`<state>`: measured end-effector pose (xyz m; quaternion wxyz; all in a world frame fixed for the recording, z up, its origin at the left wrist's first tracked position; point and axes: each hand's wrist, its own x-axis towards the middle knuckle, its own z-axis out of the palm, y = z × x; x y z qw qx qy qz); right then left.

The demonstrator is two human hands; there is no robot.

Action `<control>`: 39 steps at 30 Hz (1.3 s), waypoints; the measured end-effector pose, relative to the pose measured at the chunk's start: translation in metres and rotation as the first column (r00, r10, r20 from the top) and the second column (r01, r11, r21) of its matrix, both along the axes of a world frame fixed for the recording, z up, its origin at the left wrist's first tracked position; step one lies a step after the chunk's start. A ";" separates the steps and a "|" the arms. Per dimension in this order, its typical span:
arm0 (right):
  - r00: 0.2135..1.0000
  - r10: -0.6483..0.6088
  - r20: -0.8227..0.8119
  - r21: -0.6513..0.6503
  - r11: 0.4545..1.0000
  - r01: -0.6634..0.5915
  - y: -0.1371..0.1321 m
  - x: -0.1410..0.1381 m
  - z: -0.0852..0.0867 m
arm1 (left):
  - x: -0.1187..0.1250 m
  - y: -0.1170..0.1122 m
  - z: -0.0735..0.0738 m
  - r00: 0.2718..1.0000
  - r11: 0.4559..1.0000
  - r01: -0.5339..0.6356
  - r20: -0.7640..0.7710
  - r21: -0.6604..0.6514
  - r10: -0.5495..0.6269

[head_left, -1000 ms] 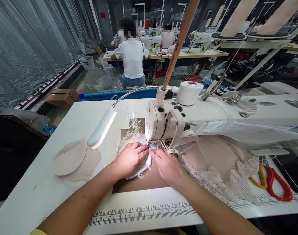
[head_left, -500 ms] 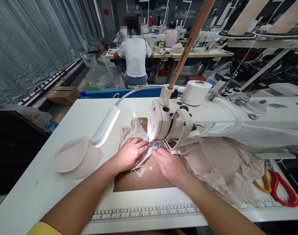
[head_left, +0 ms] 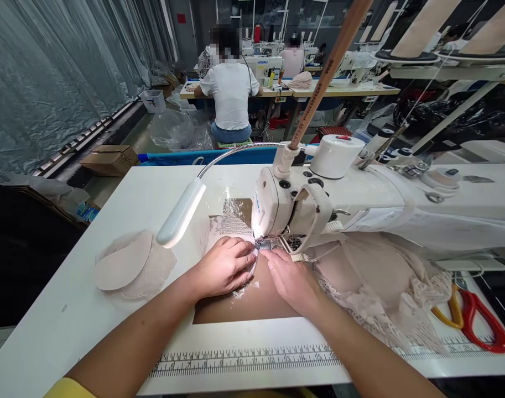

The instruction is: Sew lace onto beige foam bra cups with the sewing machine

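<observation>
Pale pink lace fabric (head_left: 225, 226) lies under the needle end of a white sewing machine (head_left: 272, 204). My left hand (head_left: 227, 265) rests on the lace with fingers spread, tips close to the presser foot (head_left: 258, 243). Just right of the foot, my right hand (head_left: 291, 279) lies low on the brown plate (head_left: 239, 309), fingers stretched towards the needle. Its fingertips are at the lace's edge; whether they pinch it is hard to see. My left hand covers much of the lace's near part.
Cut beige cup pieces (head_left: 123, 262) lie at the left. A lamp (head_left: 181, 215) hangs over the table. Right of my hands are a beige lace garment (head_left: 372, 271), yellow-handled snips (head_left: 453, 309) and red-handled scissors (head_left: 482, 323). A printed ruler (head_left: 244, 362) runs along the front. A person (head_left: 231, 99) sits ahead.
My left hand has slid slightly nearer to me and its fingers have spread, covering the lace's near edge. The right hand stays almost in place. The view has shifted slightly.
</observation>
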<state>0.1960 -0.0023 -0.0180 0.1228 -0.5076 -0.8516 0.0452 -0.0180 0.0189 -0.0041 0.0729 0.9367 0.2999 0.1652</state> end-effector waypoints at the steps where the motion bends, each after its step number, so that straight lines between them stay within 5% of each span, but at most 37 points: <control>1: 1.000 0.013 0.007 -0.003 1.000 -0.013 0.000 0.000 0.001 | 0.000 0.000 0.000 1.000 1.000 0.012 -0.002 -0.004 -0.012; 16: 0.989 0.036 0.140 0.072 0.996 -0.046 -0.003 -0.005 -0.001 | 0.006 -0.005 -0.002 0.998 0.999 -0.023 -0.061 0.028 0.025; 39: 0.980 0.197 0.036 0.039 0.979 -0.199 -0.007 0.001 -0.006 | 0.000 0.001 -0.001 0.999 0.999 0.041 -0.006 0.016 -0.041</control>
